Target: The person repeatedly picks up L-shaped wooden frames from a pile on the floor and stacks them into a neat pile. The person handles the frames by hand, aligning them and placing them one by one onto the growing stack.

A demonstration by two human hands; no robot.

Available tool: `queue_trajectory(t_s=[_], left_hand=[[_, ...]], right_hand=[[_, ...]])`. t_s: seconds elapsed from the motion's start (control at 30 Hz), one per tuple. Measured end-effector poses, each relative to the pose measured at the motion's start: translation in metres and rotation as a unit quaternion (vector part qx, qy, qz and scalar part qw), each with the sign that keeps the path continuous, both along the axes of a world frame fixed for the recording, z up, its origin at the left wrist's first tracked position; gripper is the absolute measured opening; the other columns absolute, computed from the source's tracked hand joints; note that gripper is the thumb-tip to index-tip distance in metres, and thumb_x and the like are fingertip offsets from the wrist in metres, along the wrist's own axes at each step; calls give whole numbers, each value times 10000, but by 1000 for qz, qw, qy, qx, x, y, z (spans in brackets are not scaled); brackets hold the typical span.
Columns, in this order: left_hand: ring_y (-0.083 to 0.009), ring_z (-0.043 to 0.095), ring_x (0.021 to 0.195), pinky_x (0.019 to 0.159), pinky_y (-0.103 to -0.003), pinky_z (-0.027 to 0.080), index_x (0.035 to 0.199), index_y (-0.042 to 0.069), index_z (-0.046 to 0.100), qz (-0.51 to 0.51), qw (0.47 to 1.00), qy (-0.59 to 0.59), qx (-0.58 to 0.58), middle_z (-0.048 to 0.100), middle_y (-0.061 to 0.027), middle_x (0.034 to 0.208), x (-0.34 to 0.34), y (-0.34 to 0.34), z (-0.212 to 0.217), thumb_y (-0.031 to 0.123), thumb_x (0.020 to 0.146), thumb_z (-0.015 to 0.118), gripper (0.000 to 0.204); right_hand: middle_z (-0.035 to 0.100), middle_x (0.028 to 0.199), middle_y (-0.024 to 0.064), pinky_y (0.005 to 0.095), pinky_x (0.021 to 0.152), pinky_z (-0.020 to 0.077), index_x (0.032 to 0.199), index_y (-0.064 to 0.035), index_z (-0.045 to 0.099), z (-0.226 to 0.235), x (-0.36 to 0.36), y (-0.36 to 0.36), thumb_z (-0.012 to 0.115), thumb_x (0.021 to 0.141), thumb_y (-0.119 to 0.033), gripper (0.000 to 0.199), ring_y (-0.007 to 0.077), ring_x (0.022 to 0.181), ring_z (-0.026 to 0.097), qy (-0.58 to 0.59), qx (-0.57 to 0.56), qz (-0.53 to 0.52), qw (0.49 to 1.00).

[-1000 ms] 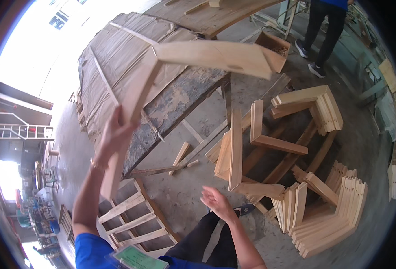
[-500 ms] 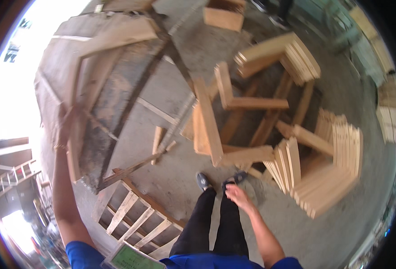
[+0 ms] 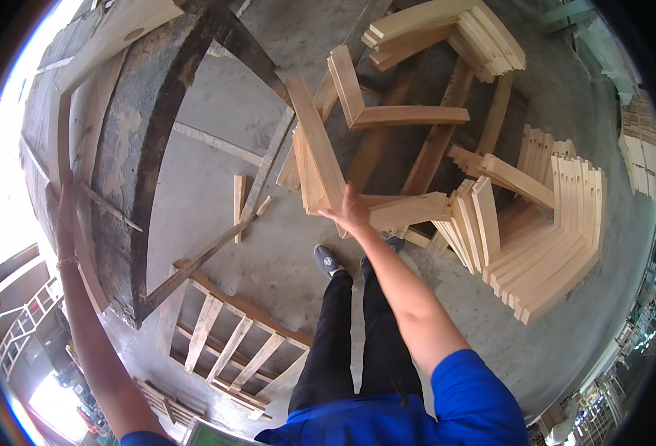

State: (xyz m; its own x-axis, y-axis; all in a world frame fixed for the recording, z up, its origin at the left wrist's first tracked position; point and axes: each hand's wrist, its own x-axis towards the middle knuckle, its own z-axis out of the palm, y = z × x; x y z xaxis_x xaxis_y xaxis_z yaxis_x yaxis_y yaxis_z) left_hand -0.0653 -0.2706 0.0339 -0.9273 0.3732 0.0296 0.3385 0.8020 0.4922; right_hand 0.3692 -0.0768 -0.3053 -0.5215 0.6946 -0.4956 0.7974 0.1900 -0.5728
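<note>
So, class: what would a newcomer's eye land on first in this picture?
Probably the right hand reaching down at centre onto a pale L-shaped wooden piece leaning in a heap. On the right, fanned stacks of similar pieces cover the concrete floor. Far left, the left hand touches a long board.

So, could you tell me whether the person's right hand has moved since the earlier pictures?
Yes. The right hand has reached forward from above the black shoes to the leaning pale wooden boards, and now touches them.

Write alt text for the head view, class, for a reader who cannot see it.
A person's right hand reaches an upright pale wooden angled piece among stacked pieces; the left hand holds a long pale wooden board beside a dark weathered workbench.
</note>
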Motion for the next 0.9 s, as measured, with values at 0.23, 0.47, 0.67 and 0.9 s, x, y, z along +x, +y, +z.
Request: queue_trajectory(t_s=[0.23,0.47,0.67,0.9], left_hand=[[-141,543,1029,856,-237,446,1315,-15,416,-74,971,-118,193,568,-99,1163,-53,-43,9,285,930,550,506],[-356,595,976,814,-420,450,1194,18,490,61,991,97,-62,616,-232,1019,-2,-7,-2,495,769,603,650],[-351,583,1015,857,-415,445,1240,31,462,76,991,75,-78,607,-227,1071,8,0,9,476,776,597,657],[-310,464,1203,1021,-375,323,1332,25,399,-53,971,229,45,487,-199,1295,-46,-26,19,471,853,562,674]], right_hand=[[594,1024,200,451,827,466,1151,-25,447,41,-33,-4,738,636,-288,647,372,954,592,103,-20,-111,988],[575,1139,196,391,878,460,1298,-56,381,146,59,26,702,684,-171,703,314,1040,581,162,-49,-68,983],[510,1229,200,413,931,416,1319,-29,355,256,92,15,725,676,-81,744,333,1114,518,162,55,-58,984],[565,1111,107,456,1028,320,1240,-102,475,282,104,13,763,553,-83,745,278,1069,526,197,289,114,930]])
